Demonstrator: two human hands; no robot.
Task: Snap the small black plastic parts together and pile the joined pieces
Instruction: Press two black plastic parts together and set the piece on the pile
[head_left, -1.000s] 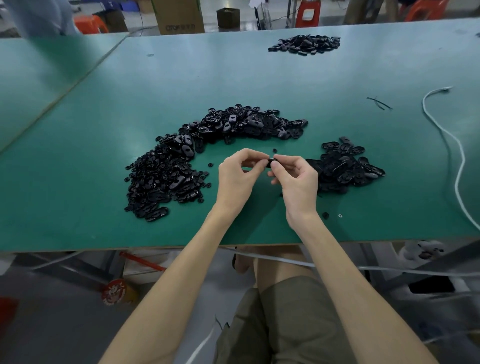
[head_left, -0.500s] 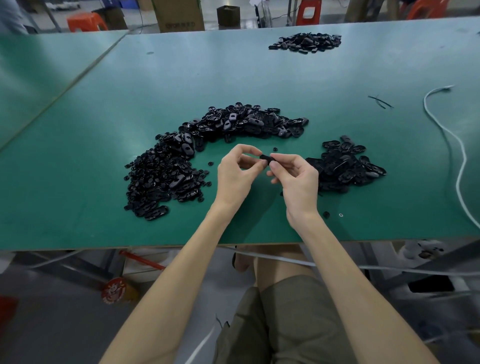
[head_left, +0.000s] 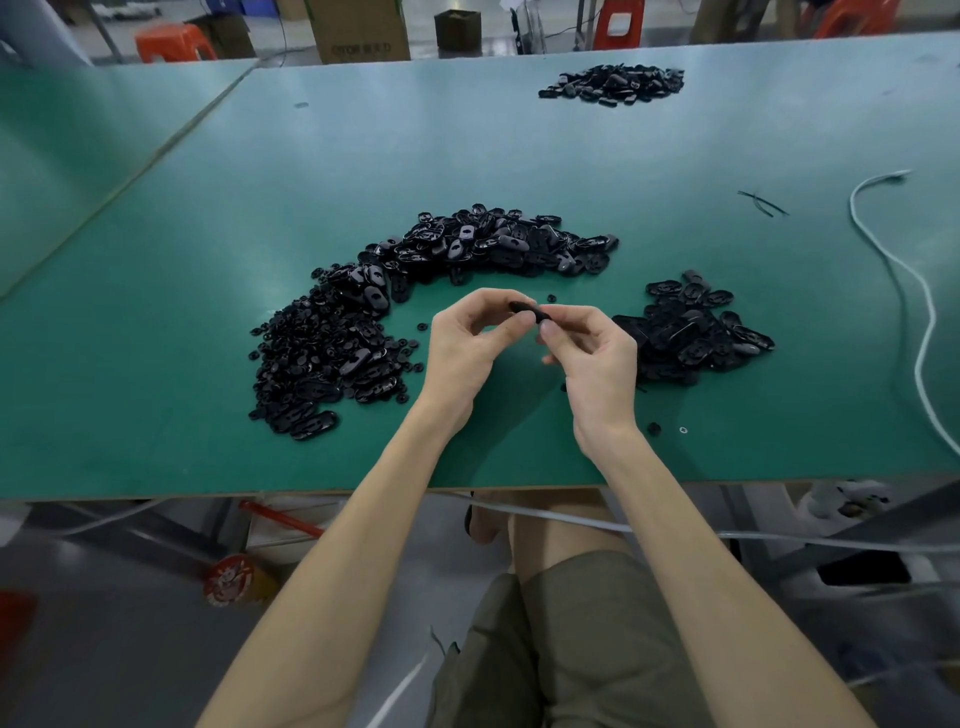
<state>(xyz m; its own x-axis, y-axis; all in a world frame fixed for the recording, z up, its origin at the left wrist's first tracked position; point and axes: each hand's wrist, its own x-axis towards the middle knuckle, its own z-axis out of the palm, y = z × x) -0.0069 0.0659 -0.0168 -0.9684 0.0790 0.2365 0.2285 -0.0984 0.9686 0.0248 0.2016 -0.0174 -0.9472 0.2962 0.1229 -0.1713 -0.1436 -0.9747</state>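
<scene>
Fingers (head_left: 506, 330) of left hand (head_left: 462, 356), right hand (head_left: 597, 364) pinch part (head_left: 527, 310) between piles (head_left: 332, 353)

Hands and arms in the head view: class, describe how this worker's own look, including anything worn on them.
The left hand and the right hand are bare: no gloves, rings or watch show. The left forearm and the right forearm have no sleeves as far as the frame shows. The fingers are slim, with no tape or markings.

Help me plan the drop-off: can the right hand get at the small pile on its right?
Probably yes: the small pile lies beside the right hand, nothing between, though it holds a part.
</scene>
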